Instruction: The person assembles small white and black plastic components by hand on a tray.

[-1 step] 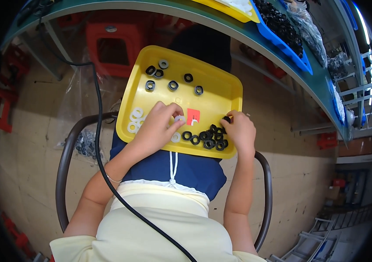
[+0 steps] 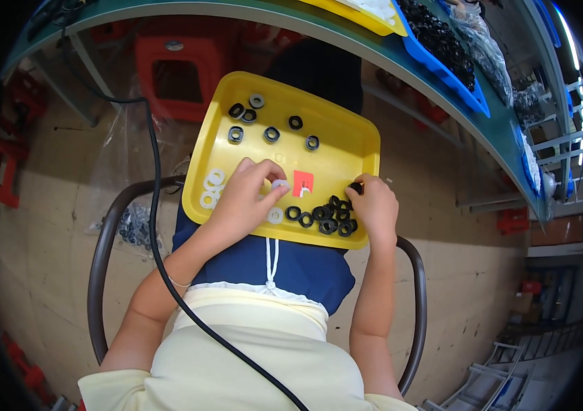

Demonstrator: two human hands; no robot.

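A yellow tray [image 2: 336,159] rests across my lap. Between the thumb and fingers of my left hand [image 2: 242,196] is a white ring [image 2: 278,184], held over the tray's lower middle. Another white ring [image 2: 275,216] lies just below that hand, and several more white rings [image 2: 215,177] lie to its left, partly covered by it. My right hand [image 2: 376,207], at the tray's right edge, pinches a black ring [image 2: 356,187]. Beside it is a pile of black rings [image 2: 327,225]. A red square [image 2: 303,181] with a small white piece on it lies between my hands.
Several black and grey rings [image 2: 271,134] are spread over the tray's far half. A green workbench [image 2: 401,77] curves beyond, bearing a blue tray [image 2: 466,96] of black parts. A black cable [image 2: 155,205] crosses my left arm. A red stool [image 2: 183,68] stands under the bench.
My right hand has shifted very slightly to the left. My left hand has barely moved, with the white ring still in its fingers.
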